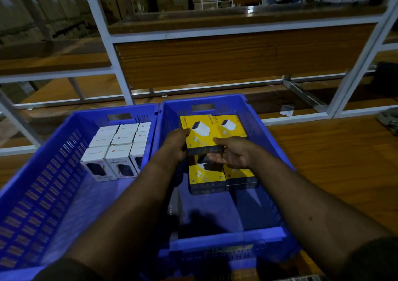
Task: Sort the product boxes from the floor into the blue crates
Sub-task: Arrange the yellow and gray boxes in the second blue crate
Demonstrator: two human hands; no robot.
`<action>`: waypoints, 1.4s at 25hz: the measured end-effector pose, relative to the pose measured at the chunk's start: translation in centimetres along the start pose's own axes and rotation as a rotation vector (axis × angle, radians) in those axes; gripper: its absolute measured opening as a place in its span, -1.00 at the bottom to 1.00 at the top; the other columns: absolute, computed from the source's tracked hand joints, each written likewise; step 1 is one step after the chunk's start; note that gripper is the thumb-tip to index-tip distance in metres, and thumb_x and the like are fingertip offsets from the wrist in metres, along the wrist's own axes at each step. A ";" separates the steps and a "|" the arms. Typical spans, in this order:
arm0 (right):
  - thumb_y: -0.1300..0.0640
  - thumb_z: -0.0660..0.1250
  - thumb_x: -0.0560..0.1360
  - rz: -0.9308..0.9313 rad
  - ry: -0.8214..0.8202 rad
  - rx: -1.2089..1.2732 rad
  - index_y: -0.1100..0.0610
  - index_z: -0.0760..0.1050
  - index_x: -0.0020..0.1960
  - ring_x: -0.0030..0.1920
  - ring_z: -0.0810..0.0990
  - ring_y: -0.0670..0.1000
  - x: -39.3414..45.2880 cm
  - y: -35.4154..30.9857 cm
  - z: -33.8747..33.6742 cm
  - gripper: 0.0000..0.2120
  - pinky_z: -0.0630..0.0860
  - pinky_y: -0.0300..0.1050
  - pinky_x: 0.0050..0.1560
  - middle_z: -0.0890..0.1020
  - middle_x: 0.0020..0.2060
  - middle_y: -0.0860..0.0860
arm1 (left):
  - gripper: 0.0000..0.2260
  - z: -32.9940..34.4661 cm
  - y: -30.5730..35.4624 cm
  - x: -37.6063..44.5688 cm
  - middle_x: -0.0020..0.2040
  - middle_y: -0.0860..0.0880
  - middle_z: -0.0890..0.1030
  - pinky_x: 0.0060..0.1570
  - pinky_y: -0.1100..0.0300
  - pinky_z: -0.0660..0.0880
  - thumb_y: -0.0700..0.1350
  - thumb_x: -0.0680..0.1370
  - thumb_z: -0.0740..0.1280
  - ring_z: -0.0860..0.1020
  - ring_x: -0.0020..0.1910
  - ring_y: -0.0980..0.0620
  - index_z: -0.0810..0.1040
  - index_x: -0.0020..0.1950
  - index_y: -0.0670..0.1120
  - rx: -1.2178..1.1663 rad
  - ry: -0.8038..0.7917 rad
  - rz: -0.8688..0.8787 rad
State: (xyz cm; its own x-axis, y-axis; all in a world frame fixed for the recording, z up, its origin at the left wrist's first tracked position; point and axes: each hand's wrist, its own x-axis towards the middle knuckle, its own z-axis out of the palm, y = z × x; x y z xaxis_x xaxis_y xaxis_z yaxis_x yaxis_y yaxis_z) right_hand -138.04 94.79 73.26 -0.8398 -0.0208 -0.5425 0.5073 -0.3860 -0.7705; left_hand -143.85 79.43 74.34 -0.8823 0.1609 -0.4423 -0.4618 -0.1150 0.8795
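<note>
Head view: yellow box (199, 133) gripped between left hand (177, 144) and right hand (231, 154), over right crate (269, 134).

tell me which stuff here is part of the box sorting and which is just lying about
Job: yellow boxes, white boxes, left crate, right crate, left hand, right hand.
Lying about: scrap of paper, metal rack.

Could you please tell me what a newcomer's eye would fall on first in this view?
Bright yellow boxes in the right blue crate stand out, with the left hand and right hand holding one above the stack. Beside it, the left blue crate holds white boxes in neat rows.
</note>
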 end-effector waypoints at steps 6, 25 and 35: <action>0.17 0.21 0.64 0.003 0.174 0.000 0.23 0.32 0.40 -0.24 0.55 0.07 2.1 1.1 1.1 -0.65 0.64 -0.07 -0.32 0.50 -0.14 0.15 | -0.61 0.6 -1.0 1.2 0.16 -0.31 0.54 -0.12 -0.10 0.57 -0.16 0.63 0.29 0.60 -0.05 -0.29 0.34 0.40 -0.28 0.290 0.031 -0.077; 0.42 0.10 0.54 -0.086 0.319 0.166 0.25 0.38 -0.03 -0.32 0.45 0.07 7.9 0.6 1.9 -0.86 0.49 -0.22 -0.42 0.51 0.06 0.20 | -0.46 2.3 -0.2 4.1 0.08 -0.21 0.40 0.11 -0.13 0.49 -0.24 0.61 0.31 0.49 -0.05 -0.15 0.17 0.53 -0.29 0.104 0.089 0.003; 0.42 0.19 0.52 -0.127 0.226 0.129 0.26 0.39 -0.17 -0.31 0.44 0.09 8.0 0.6 0.8 -0.87 0.47 -0.09 -0.23 0.43 -0.20 0.19 | -0.59 2.2 0.5 4.1 0.49 -0.19 0.27 -0.04 -0.01 0.50 -0.21 0.62 0.29 0.48 0.24 -0.13 0.33 0.46 -0.21 0.096 0.041 -0.040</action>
State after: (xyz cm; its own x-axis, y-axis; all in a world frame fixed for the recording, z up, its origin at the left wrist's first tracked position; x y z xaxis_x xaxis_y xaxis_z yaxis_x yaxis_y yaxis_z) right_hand -144.59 93.61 68.71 -0.8233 0.2358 -0.5163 0.3598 -0.4865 -0.7961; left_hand -147.50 82.17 73.38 -0.8670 0.1227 -0.4829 -0.4881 -0.0144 0.8727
